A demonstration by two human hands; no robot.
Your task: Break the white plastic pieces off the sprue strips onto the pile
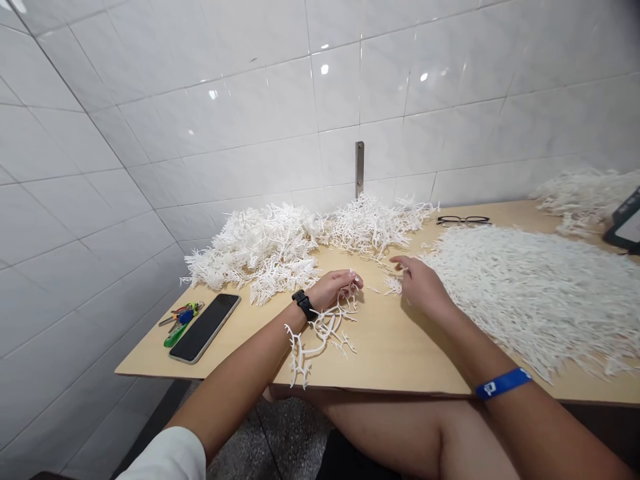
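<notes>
My left hand (341, 285), with a black watch on its wrist, is closed on a white branched piece (320, 337) whose twigs hang toward the table's front edge. To its right, my right hand (417, 281) hovers over the wooden table (380, 353), index finger stretched out and the other fingers curled; whether it holds anything is hidden. Beside its fingers lies a small white tuft (393, 286). Behind my hands spreads a heap of white branched pieces (273, 240), with a second heap (375, 223) joining it on the right.
A wide pile of thin white pieces (540, 287) covers the right side. Glasses (463, 219) lie behind it, near another white pile (585, 193) and a dark-framed object (625, 223). At the left are a phone (205, 328) and keys (183, 317). A tiled wall backs the table.
</notes>
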